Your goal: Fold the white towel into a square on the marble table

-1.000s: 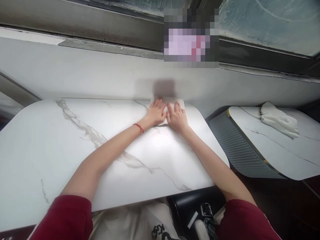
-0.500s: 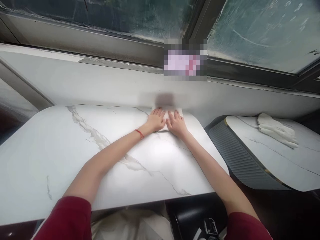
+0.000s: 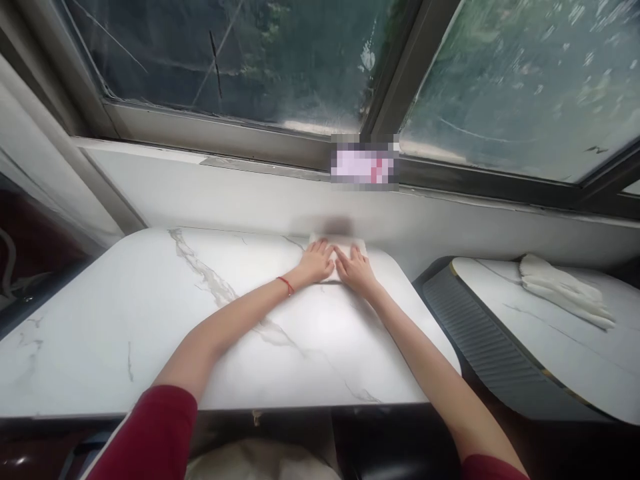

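A folded white cloth [image 3: 339, 267] lies flat on the white marble-patterned tabletop [image 3: 165, 320], close to its far edge. My left hand [image 3: 317, 261] rests palm down on the left part of the cloth, fingers stretched forward; a red string bracelet circles that wrist. On the cloth's right part lies my right hand [image 3: 355, 268], also palm down with its fingers extended. The two hands are side by side, their index fingertips almost meeting. Parts of the cloth are hidden under both palms.
Behind the table runs a white wall [image 3: 240, 213] below a dark-framed window [image 3: 240, 123]. To the right stands a second marble-topped table [image 3: 530, 327] with ribbed grey sides, and a crumpled cream cloth [image 3: 565, 291] lies on it. A blurred pinkish patch covers something on the window ledge.
The camera view has tilted up, so more of the window shows. Both hands stay on the cloth near the far edge, and the right index finger now reaches closer to the left hand.
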Tool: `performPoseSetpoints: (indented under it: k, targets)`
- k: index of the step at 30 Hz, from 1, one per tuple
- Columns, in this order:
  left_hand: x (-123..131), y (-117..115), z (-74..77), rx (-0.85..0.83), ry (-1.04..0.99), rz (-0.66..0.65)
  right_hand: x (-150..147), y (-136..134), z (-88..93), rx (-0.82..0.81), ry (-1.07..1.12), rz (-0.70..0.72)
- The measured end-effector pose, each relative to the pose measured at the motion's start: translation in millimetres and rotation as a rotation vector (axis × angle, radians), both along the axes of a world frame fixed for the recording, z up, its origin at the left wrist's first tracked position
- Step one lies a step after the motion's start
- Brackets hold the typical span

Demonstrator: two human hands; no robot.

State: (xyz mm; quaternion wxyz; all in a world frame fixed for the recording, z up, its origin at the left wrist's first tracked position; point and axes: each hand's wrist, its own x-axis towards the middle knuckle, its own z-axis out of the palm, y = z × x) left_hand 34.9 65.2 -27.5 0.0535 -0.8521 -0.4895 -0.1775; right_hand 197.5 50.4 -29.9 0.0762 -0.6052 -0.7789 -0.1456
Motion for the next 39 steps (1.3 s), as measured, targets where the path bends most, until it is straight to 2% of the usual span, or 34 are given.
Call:
performPoseSetpoints:
  k: [4,8,14,17,20,23,26,28,33,36,39]
  targets:
    - [-1.9,-17.7,1.0,-0.008,0.030,-0.027,2.3,-20.2,-1.0,0.017,-0.054,0.003]
    - [6.7,-55.3,-1.4,0.010,0.137,-0.070,20.8,-60.1,-14.0,0.089,-0.084,0.069]
    - [38.3,-133.8,-4.9,0.146,0.315,-0.162,61.3,-147.6,-30.1,0.223,-0.028,0.150]
    - [58.4,-163.6,-5.4,0.255,0.327,-0.228,74.8,-187.1,-29.2,0.226,-0.020,0.119]
    - [82.8,-179.6,-5.0,0.297,0.322,-0.282,81.2,-215.4,-24.5,0.224,-0.056,0.016]
    - [105.4,-178.5,-1.8,0.297,0.345,-0.362,84.8,-227.2,-18.1,0.192,-0.119,-0.177]
    - [114.2,-163.8,3.1,0.283,0.297,-0.414,92.6,-221.4,-13.8,0.154,-0.163,-0.299]
    - [111.2,-152.3,4.8,0.229,0.214,-0.420,100.2,-211.5,-13.4,0.131,-0.163,-0.306]
    - [100.2,-132.7,0.3,0.096,0.091,-0.391,114.1,-184.2,-17.5,0.111,-0.150,-0.219]
    - [104.5,-118.2,-2.3,0.062,0.085,-0.362,116.6,-162.7,-21.9,0.116,-0.143,-0.194]
    - [112.6,-93.7,-1.3,0.027,0.084,-0.322,118.0,-130.3,-25.8,0.110,-0.116,-0.195]
